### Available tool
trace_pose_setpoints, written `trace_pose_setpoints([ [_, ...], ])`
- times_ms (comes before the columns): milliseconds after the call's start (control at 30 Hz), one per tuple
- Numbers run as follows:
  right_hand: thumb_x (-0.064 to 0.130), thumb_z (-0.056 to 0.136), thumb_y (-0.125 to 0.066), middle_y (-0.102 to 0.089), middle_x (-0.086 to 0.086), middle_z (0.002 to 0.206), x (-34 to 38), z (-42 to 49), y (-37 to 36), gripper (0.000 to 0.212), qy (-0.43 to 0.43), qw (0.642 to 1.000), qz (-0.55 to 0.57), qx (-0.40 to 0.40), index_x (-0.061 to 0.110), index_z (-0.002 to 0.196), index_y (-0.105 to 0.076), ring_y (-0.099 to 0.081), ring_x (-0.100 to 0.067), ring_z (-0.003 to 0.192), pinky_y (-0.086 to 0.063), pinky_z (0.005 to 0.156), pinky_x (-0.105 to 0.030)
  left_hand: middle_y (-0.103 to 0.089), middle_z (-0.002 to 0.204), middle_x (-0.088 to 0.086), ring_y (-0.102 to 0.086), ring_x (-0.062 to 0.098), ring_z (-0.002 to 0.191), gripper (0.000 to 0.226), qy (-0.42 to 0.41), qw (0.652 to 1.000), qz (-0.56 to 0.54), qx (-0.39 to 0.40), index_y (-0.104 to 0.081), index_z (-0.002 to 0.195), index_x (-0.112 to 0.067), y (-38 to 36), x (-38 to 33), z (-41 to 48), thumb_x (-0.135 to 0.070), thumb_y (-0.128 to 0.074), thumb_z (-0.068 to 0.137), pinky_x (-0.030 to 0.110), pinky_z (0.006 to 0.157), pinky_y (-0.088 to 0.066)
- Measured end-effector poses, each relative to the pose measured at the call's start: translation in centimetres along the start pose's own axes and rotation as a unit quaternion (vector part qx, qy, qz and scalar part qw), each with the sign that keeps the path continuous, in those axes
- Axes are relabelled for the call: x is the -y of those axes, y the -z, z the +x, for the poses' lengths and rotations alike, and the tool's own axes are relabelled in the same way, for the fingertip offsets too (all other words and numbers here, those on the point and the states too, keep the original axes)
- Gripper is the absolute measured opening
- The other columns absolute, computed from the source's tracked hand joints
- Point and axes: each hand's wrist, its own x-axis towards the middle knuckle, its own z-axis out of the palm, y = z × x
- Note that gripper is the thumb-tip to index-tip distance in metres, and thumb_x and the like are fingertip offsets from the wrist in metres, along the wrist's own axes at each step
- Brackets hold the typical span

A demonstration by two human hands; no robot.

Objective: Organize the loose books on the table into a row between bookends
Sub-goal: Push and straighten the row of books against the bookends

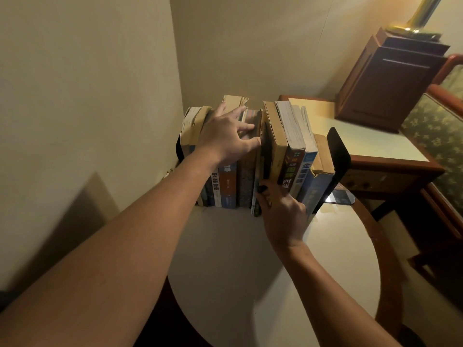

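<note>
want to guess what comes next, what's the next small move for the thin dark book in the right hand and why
Probably slide the thin dark book fully into the gap. The right hand grips its spine low down, the left hand presses on the tops of the left-side books beside the gap, and the book's spine seems to sit slightly forward of its neighbours.

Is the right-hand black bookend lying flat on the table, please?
No, the black bookend stands upright against the rightmost book.
</note>
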Motion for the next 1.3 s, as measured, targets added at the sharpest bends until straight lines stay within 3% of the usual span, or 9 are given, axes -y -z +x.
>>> trace_pose_setpoints([
  [133, 0.022, 0.083, -0.080, -0.071, -0.008, 0.074, -0.1, -0.2, -0.5, 0.029, -0.006, 1.000, -0.007, 0.017, 0.011, 0.108, -0.068, -0.067, -0.027, 0.054, -0.053, 0.046, -0.031, -0.034, 0.159, -0.010, -0.015, 0.024, 0.152, 0.045, 0.002, 1.000, -0.002, 0.001, -0.068, 0.126, -0.030, 0.1, -0.1, -0.1, -0.054, -0.065, 0.088, 0.052, 0.118, -0.022],
  [333, 0.030, 0.091, -0.064, -0.074, -0.009, 0.094, -0.1, 0.2, -1.4, 0.028, -0.005, 1.000, 0.012, 0.002, 0.019, 0.115, -0.053, -0.073, -0.030, 0.076, -0.060, 0.054, -0.039, -0.034, 0.160, -0.010, -0.015, 0.024, 0.152, 0.045, 0.002, 1.000, 0.004, 0.003, -0.067, 0.127, -0.030, 0.2, -0.3, -0.2, -0.054, -0.064, 0.089, 0.052, 0.118, -0.022],
  [567, 0.026, 0.092, -0.071, -0.076, -0.008, 0.101, -0.2, -3.0, -1.4, 0.034, -0.003, 0.999, -0.033, 0.009, 0.020, 0.125, -0.064, -0.073, -0.033, 0.076, -0.060, 0.056, -0.041, -0.034, 0.159, -0.010, -0.016, 0.024, 0.152, 0.045, 0.001, 1.000, 0.004, 0.001, -0.067, 0.127, -0.030, 0.1, -0.3, -0.1, -0.054, -0.064, 0.089, 0.052, 0.118, -0.023],
  [700, 0.028, 0.099, -0.061, -0.066, -0.010, 0.131, -0.4, -4.2, -1.4, 0.048, 0.003, 0.996, -0.057, 0.071, 0.020, 0.145, -0.052, -0.069, -0.043, 0.103, -0.060, 0.072, -0.059, -0.034, 0.160, -0.010, -0.014, 0.023, 0.152, 0.046, 0.005, 1.000, 0.002, 0.002, -0.067, 0.128, -0.029, 0.2, -0.4, -0.2, -0.053, -0.064, 0.089, 0.052, 0.118, -0.022],
  [833, 0.027, 0.099, -0.057, -0.056, -0.004, 0.143, -0.2, -4.9, -0.9, 0.056, -0.043, 0.990, -0.034, 0.130, 0.027, 0.152, -0.040, -0.066, -0.038, 0.111, -0.061, 0.074, -0.056, -0.033, 0.160, -0.011, -0.014, 0.023, 0.152, 0.046, 0.008, 1.000, 0.003, 0.005, -0.066, 0.128, -0.029, 0.3, -0.6, -0.3, -0.053, -0.064, 0.089, 0.051, 0.118, -0.021],
  [933, 0.030, 0.099, -0.048, -0.039, -0.012, 0.154, 0.1, -5.7, -0.2, 0.058, -0.042, 0.986, -0.058, 0.152, 0.027, 0.155, -0.034, -0.046, -0.037, 0.134, -0.052, 0.093, -0.057, -0.033, 0.160, -0.010, -0.014, 0.024, 0.152, 0.046, 0.006, 1.000, 0.000, 0.005, -0.066, 0.128, -0.028, 0.3, -0.6, -0.4, -0.052, -0.064, 0.089, 0.053, 0.118, -0.022],
  [1067, 0.029, 0.091, -0.060, -0.012, -0.024, 0.164, 0.6, -6.1, 0.0, 0.070, -0.041, 0.986, -0.101, 0.124, 0.025, 0.156, -0.033, -0.010, -0.043, 0.151, -0.022, 0.118, -0.060, -0.034, 0.160, -0.009, -0.014, 0.025, 0.152, 0.045, 0.003, 1.000, -0.004, -0.001, -0.067, 0.127, -0.027, 0.3, -0.7, -0.4, -0.051, -0.065, 0.089, 0.053, 0.118, -0.021],
  [1167, 0.037, 0.090, -0.063, 0.001, -0.024, 0.165, 0.8, -5.9, -0.8, 0.077, -0.065, 0.979, -0.122, 0.152, 0.028, 0.158, -0.026, 0.005, -0.043, 0.152, -0.015, 0.119, -0.061, -0.034, 0.159, -0.009, -0.015, 0.025, 0.152, 0.046, 0.002, 1.000, -0.002, 0.001, -0.067, 0.127, -0.027, 0.2, -0.6, -0.3, -0.052, -0.065, 0.089, 0.053, 0.119, -0.021],
  [1300, 0.048, 0.093, -0.053, 0.004, -0.025, 0.164, 0.7, -6.2, -2.2, 0.075, -0.083, 0.971, -0.143, 0.172, 0.029, 0.159, -0.021, 0.007, -0.045, 0.151, -0.011, 0.119, -0.063, -0.035, 0.159, -0.009, -0.016, 0.025, 0.152, 0.046, 0.000, 1.000, -0.003, -0.001, -0.067, 0.127, -0.028, 0.1, -0.4, -0.2, -0.052, -0.065, 0.088, 0.052, 0.120, -0.021],
])
